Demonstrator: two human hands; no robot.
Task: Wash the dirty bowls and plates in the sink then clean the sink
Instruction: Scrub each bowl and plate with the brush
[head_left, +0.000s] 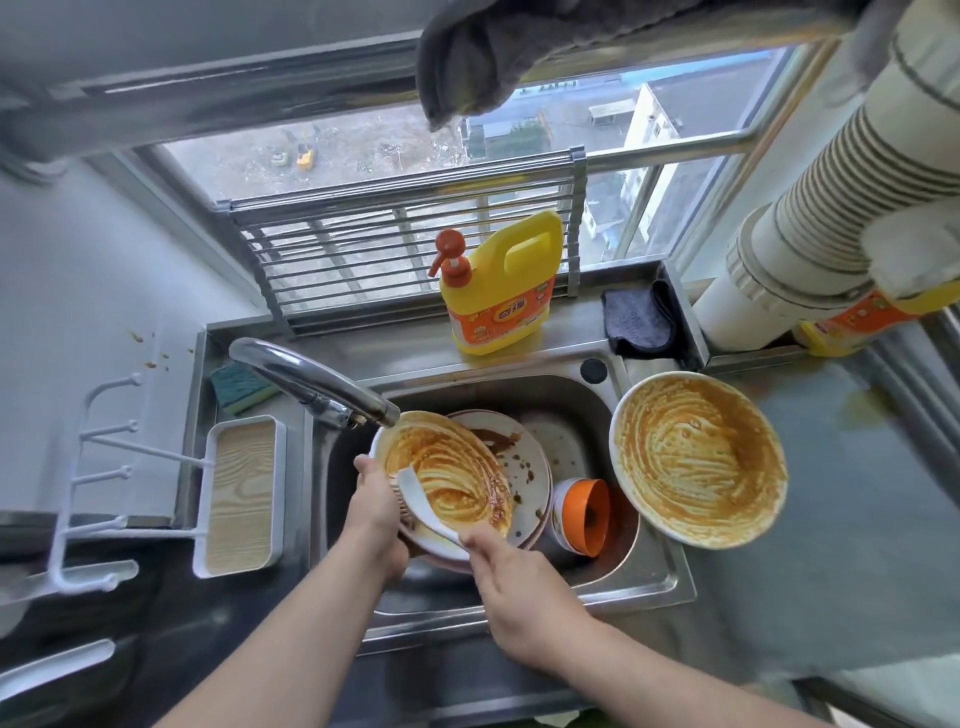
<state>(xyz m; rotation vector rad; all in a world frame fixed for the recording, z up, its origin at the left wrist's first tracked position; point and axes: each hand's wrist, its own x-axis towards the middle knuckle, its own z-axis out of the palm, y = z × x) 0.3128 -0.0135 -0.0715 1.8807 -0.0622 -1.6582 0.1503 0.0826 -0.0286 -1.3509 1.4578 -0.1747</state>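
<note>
Brush (426, 506) handle toward right hand (511, 582) (diagonal)

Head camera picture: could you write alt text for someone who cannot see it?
A person's left hand tilts a sauce-smeared plate over a steel sink under the faucet, while the right hand scrapes it with a white brush. More dirty dishes lie in the sink, another smeared plate sits on its right edge, and a yellow detergent bottle stands behind.

We read no text with certainty: yellow plastic detergent jug (503, 291) at 12 o'clock behind sink carries orange label, white brand characters too blurred to make out.
</note>
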